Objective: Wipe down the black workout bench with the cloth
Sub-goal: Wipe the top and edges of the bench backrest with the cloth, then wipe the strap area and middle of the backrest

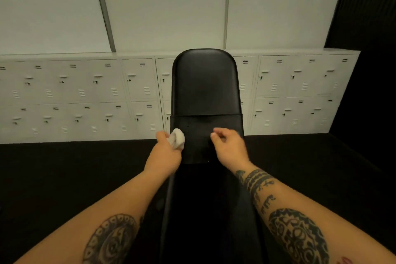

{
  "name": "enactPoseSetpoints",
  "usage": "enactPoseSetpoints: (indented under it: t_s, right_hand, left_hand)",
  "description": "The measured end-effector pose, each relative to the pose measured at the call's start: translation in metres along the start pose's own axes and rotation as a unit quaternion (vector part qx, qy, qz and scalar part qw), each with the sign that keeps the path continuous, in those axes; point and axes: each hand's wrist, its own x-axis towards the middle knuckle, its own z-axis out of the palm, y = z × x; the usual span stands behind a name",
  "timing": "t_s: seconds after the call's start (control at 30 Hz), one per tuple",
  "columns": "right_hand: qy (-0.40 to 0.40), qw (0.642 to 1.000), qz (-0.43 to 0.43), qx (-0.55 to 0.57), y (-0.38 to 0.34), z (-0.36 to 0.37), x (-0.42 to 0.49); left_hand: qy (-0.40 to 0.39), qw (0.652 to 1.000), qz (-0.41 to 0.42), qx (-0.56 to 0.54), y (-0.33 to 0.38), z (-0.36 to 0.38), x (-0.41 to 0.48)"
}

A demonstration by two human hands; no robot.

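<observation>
White wadded cloth (pixel 177 138) sits clamped in left hand (pixel 165 152) fingers, nine o'clock on the smooth black padded bench (pixel 204 83). Right hand (pixel 230 148) fingers curl loosely, empty.

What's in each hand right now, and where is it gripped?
The left hand grips the bunched white cloth by its near end; the right hand holds nothing.

No readable text, label, brand or number shows on any surface in view.
</observation>
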Motion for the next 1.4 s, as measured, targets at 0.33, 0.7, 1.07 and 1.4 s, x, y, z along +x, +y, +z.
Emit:
enactPoseSetpoints:
  t_s: [0.33,0.7,1.07,1.4]
  right_hand:
    - [-0.015,0.959,0.021,0.283,-0.039,-0.025,-0.016]
    - [0.089,0.936,0.111,0.321,-0.042,-0.056,-0.008]
    - [-0.040,0.987,-0.014,0.155,-0.028,-0.041,-0.019]
    - [0.069,0.994,0.073,-0.049,0.035,-0.049,0.001]
  left_hand:
    - [-0.180,0.838,-0.104,-0.504,0.105,0.024,-0.029]
    - [-0.056,0.930,-0.012,-0.362,0.108,0.022,-0.024]
    - [-0.194,0.856,-0.070,-0.475,0.099,0.017,-0.032]
    - [0.070,0.960,-0.056,-0.267,0.019,-0.002,0.033]
